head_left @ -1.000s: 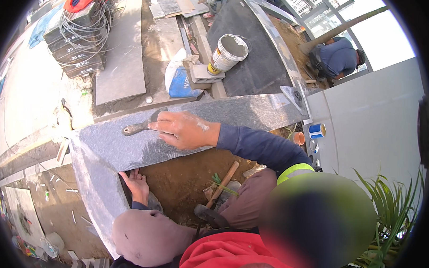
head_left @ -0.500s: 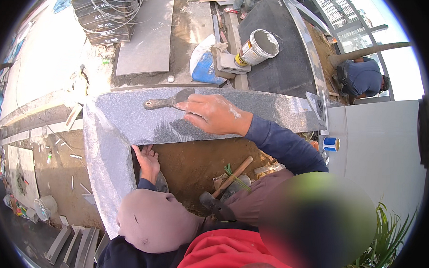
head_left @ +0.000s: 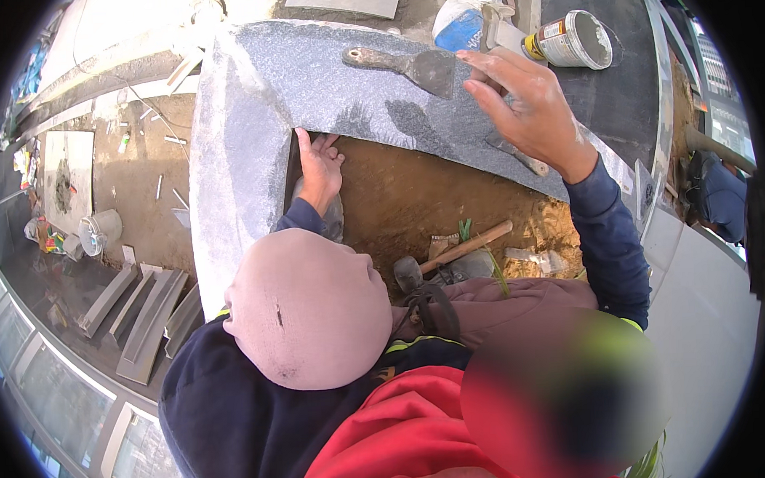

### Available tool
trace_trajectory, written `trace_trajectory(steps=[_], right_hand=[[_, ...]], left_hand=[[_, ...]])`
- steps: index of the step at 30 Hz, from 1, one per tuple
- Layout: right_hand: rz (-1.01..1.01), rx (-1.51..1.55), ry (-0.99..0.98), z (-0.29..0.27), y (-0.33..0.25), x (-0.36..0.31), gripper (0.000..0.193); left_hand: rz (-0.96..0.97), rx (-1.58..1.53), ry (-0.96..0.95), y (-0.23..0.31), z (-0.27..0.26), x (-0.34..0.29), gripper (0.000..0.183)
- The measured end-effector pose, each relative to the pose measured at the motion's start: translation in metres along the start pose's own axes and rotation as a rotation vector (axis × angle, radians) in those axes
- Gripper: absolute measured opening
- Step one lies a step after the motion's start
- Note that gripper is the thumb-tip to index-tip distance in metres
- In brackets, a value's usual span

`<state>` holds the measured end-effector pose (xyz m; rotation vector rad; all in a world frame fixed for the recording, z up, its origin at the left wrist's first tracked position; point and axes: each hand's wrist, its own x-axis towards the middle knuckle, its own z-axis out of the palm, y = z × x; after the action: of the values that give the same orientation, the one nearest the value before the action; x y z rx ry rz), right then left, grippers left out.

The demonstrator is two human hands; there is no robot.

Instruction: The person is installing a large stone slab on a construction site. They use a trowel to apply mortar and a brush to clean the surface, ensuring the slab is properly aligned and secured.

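My left hand (head_left: 319,169) is palm up at the inner corner of the grey granite slab (head_left: 236,151), its thumb tip at the stone edge, fingers loosely bent, holding nothing. My right hand (head_left: 530,112) hangs over the slab's far arm with fingers apart and nothing visible in it. Close to its fingertips, a scraper (head_left: 385,60) with a worn handle and wide dark blade lies on the stone. A second handled tool (head_left: 519,156) rests on the slab below that hand, partly covered by it. Dark damp-looking smears mark the stone near the inner edge.
Brown soil (head_left: 397,184) lies inside the slab frame, with a wooden-handled hammer (head_left: 467,246) by my foot. Beyond the slab are a white bucket (head_left: 590,39) and a blue-and-white sack (head_left: 461,25). Metal channels (head_left: 149,323) lie at left; another person (head_left: 718,193) bends at far right.
My right hand has come off the scraper and moved right; the scraper stays on the slab. The view has shifted, uncovering the second tool. My left hand keeps its place at the corner.
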<state>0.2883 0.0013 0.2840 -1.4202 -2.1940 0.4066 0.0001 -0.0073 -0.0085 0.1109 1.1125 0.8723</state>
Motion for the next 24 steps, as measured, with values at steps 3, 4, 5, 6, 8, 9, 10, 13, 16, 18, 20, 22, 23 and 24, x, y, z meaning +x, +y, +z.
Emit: trace_trajectory(steps=[3, 4, 5, 6, 8, 9, 10, 13, 16, 18, 20, 22, 23, 24], right_hand=[[-0.002, -0.006, -0.013, 0.0023, 0.0027, -0.0012, 0.027], [-0.003, -0.007, -0.016, 0.003, 0.0035, -0.0014, 0.027], [0.007, -0.008, -0.031, 0.0035, 0.004, -0.0015, 0.028], [0.019, -0.01, -0.045, 0.0039, 0.0042, -0.0015, 0.028], [0.024, -0.006, -0.054, 0.0048, 0.0039, -0.0018, 0.028], [0.018, 0.001, -0.048, 0.0049, 0.0032, -0.002, 0.028], [0.01, 0.009, -0.04, 0.0056, 0.0032, -0.0018, 0.028], [-0.002, 0.012, -0.038, 0.0095, 0.0064, -0.0039, 0.028], [0.006, -0.005, -0.054, 0.0089, 0.006, -0.0042, 0.028], [0.008, -0.008, -0.059, 0.0071, 0.0058, -0.0041, 0.029], [0.009, -0.01, -0.062, 0.0067, 0.0058, -0.0046, 0.029], [0.007, -0.013, -0.063, 0.0065, 0.0064, -0.0049, 0.029], [0.003, -0.013, -0.059, 0.0068, 0.0069, -0.0052, 0.029], [-0.001, -0.013, -0.056, 0.0074, 0.0075, -0.0058, 0.029]], left_hand=[[-0.001, 0.007, 0.003, -0.0011, 0.0025, -0.0005, 0.127], [-0.001, 0.01, -0.004, -0.0024, 0.0018, -0.0003, 0.127], [0.002, 0.012, -0.012, -0.0019, 0.0005, 0.0006, 0.127], [0.004, 0.014, -0.02, -0.0011, -0.0009, 0.0014, 0.127], [0.001, 0.016, -0.026, -0.0009, -0.001, 0.0015, 0.127], [-0.004, 0.017, -0.022, -0.0016, -0.0005, 0.0012, 0.127], [-0.006, 0.018, -0.019, -0.0013, -0.0002, 0.0011, 0.127], [-0.009, 0.013, 0.001, -0.0012, 0.0002, 0.001, 0.127], [-0.003, 0.022, -0.033, -0.0003, -0.0016, 0.0011, 0.127], [0.001, 0.022, -0.029, -0.0007, -0.0006, 0.0007, 0.127], [0.002, 0.022, -0.027, -0.0006, -0.0002, -0.0004, 0.127], [0.001, 0.019, -0.029, 0.0001, 0.0007, -0.0009, 0.127], [0.001, 0.021, -0.027, 0.0002, 0.0014, -0.0014, 0.127], [0.001, 0.023, -0.026, 0.0002, 0.0022, -0.002, 0.127]])
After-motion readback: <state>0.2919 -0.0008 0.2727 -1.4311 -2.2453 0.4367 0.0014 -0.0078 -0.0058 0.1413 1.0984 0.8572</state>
